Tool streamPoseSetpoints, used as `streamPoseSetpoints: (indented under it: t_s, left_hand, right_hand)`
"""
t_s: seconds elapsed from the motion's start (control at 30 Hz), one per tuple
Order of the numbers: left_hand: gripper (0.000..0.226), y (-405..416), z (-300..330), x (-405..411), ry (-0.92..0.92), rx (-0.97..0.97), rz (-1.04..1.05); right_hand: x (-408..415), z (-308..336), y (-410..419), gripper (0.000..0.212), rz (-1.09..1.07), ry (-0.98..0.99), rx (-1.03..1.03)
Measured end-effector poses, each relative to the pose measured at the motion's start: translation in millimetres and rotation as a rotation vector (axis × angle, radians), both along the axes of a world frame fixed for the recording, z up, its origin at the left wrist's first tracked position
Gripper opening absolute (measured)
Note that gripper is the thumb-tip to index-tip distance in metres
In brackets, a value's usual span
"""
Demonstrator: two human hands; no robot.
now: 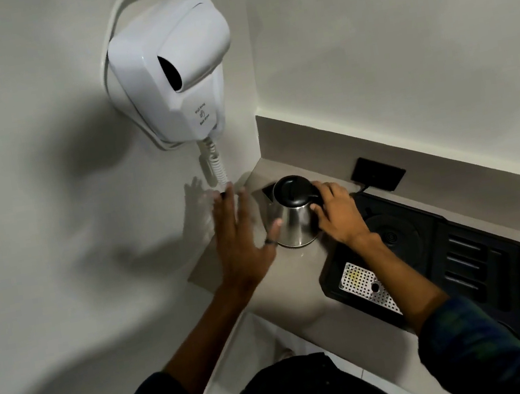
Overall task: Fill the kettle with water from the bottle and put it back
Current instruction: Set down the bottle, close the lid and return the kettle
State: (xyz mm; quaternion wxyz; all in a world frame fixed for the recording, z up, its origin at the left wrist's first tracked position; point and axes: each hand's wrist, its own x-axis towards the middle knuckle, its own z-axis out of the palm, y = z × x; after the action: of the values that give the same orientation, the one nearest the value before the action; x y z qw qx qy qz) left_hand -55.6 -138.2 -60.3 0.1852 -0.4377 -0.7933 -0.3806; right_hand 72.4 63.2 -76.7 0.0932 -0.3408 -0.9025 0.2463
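One kettle (294, 217), steel body with black lid shut, stands upright on the worktop (285, 281) near its far left corner, just left of the black tray (487, 266). It sits on the bare worktop, not on the round base (394, 237) in the tray. Your right hand (339, 214) is closed around the kettle's black handle, fingers curled over it, thumb side against the steel wall. Your left hand (240, 234) is wide open, fingers spread and straight, holding nothing; it hovers just left of the kettle, thumb tip near or touching the steel side, cannot tell which. A dark ring shows at the thumb base. The hand is a bit motion-blurred.

The tray runs along the right part of the worktop: round base at its far end, a perforated metal drip plate (366, 287) at its near left corner, ribbed slots on the right. A black wall socket plate (377, 173) sits on the upstand behind the tray, cord leading off it. On the left wall above the worktop corner hangs a white hair dryer (170, 71), coiled cord (214, 163) dropping toward your left fingertips. Dark sleeves cover both forearms at the near edge of view. No bottle visible.
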Motion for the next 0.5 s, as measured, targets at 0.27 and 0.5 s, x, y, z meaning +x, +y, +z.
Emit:
streamPoseSetpoints:
  t_s: [0.27,0.5]
  left_hand:
    - [0.095,30,-18,20,0.065,-0.332,-0.159]
    - [0.095,58,-6,14,-0.004,-0.367,-0.164]
  right_hand:
    - [-3,20,21,0.029,-0.126,0.107,-0.227]
    - [59,63,42,0.02,-0.22,0.292,-0.102]
